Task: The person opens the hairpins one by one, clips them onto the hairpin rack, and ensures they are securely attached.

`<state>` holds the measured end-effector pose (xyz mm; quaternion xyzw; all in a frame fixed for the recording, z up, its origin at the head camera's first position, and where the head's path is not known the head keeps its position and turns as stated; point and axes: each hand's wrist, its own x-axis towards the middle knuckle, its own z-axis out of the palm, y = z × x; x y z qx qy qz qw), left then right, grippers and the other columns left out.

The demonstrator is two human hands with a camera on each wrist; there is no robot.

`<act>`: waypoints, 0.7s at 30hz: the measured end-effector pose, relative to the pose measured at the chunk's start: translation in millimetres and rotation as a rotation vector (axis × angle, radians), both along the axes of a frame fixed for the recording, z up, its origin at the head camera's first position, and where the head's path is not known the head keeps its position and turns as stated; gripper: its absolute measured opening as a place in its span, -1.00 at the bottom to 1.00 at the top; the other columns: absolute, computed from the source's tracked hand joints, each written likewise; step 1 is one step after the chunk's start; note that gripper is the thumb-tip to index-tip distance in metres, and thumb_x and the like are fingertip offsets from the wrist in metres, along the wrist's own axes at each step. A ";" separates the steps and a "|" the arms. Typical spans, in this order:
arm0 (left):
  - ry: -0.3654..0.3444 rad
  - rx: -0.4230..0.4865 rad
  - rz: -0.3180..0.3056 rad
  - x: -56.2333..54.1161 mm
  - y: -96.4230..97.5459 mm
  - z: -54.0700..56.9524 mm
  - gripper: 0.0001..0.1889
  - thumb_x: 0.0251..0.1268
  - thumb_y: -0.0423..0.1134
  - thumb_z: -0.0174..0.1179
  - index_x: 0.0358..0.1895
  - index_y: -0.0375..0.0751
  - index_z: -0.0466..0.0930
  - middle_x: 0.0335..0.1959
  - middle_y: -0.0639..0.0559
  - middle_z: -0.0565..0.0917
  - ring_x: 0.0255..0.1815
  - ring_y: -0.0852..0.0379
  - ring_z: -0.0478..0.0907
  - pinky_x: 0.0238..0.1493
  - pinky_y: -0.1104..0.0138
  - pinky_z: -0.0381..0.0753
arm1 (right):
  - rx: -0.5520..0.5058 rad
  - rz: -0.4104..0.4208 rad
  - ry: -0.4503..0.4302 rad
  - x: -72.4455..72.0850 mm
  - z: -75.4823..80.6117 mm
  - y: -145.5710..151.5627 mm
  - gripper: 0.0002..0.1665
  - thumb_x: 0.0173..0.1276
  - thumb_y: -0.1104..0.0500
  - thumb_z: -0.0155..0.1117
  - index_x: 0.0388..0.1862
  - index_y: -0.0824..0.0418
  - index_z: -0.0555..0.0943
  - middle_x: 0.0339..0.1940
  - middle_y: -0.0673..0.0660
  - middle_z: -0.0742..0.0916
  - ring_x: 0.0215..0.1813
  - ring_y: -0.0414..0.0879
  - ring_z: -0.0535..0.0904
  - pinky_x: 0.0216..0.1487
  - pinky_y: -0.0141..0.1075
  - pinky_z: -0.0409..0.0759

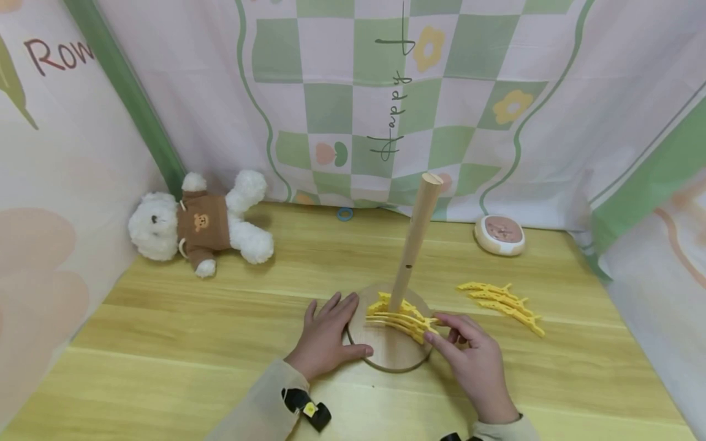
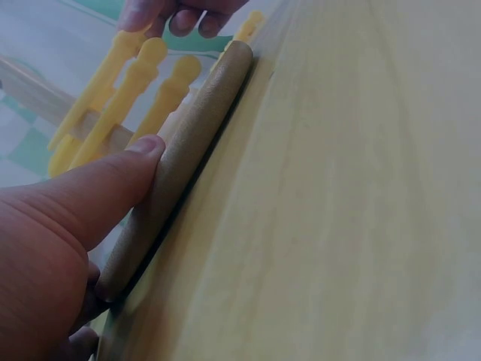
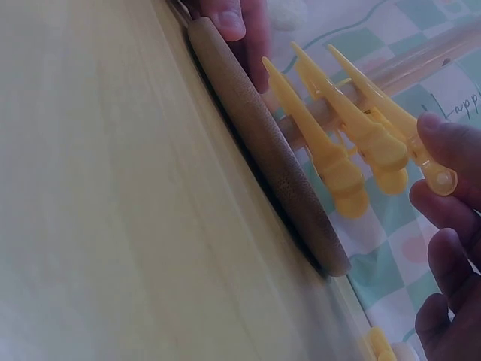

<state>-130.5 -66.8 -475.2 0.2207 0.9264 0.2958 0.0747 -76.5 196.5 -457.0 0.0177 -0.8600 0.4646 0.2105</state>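
A wooden post (image 1: 416, 239) rises from a round wooden base (image 1: 393, 356). Several curved yellow plastic clips (image 1: 408, 324) are stacked low on the post, their arms passing either side of it. My left hand (image 1: 325, 343) rests at the base's left edge, fingers spread and thumb (image 2: 143, 154) pressing the near rim. My right hand (image 1: 477, 364) pinches the end of the uppermost yellow clip (image 3: 387, 98) between thumb and index finger, on the right side of the post. Its other fingers curl loosely away from the stack.
To the right of the base, three similar yellow clips (image 1: 499, 296) lie side by side on the table. A plush toy (image 1: 204, 223) lies at the back left, a blue ring (image 1: 345, 208) by the curtain, and a round pink-topped object (image 1: 501, 236) at the back right.
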 end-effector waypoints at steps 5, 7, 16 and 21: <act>-0.001 0.001 0.000 0.0 0.3 1.0 0.07 0.08 0.33 0.35 0.59 -0.12 0.13 0.59 0.03 0.18 0.62 -0.10 -0.02 0.50 -0.26 -0.29 | 0.000 -0.006 -0.014 -0.2 2.5 -0.2 -0.59 0.00 0.29 0.64 -0.10 0.15 0.78 -0.52 -0.10 0.59 -0.43 -0.27 0.43 -0.55 -0.42 0.36; -0.004 0.001 0.001 0.1 0.2 1.2 0.07 0.08 0.32 0.35 0.59 -0.12 0.13 0.59 0.04 0.18 0.62 -0.10 -0.02 0.50 -0.26 -0.29 | 0.002 -0.006 -0.020 -0.4 3.4 -0.5 -0.60 0.01 0.28 0.63 -0.10 0.14 0.78 -0.52 -0.10 0.59 -0.44 -0.27 0.43 -0.55 -0.43 0.37; -0.002 0.000 0.009 1.3 0.0 1.8 0.06 0.08 0.31 0.36 0.58 -0.13 0.14 0.59 0.03 0.19 0.61 -0.11 0.00 0.50 -0.26 -0.29 | -0.010 0.015 0.007 -2.0 1.9 -2.6 -0.59 0.01 0.30 0.63 -0.09 0.16 0.78 -0.52 -0.10 0.59 -0.46 -0.28 0.43 -0.58 -0.43 0.36; 0.004 0.004 0.007 1.3 0.8 2.2 0.07 0.07 0.31 0.37 0.58 -0.15 0.15 0.58 0.02 0.20 0.61 -0.12 0.01 0.50 -0.27 -0.28 | -0.016 0.013 0.008 -1.5 2.6 -4.7 -0.58 0.00 0.30 0.63 -0.10 0.16 0.78 -0.51 -0.10 0.60 -0.46 -0.27 0.43 -0.59 -0.43 0.37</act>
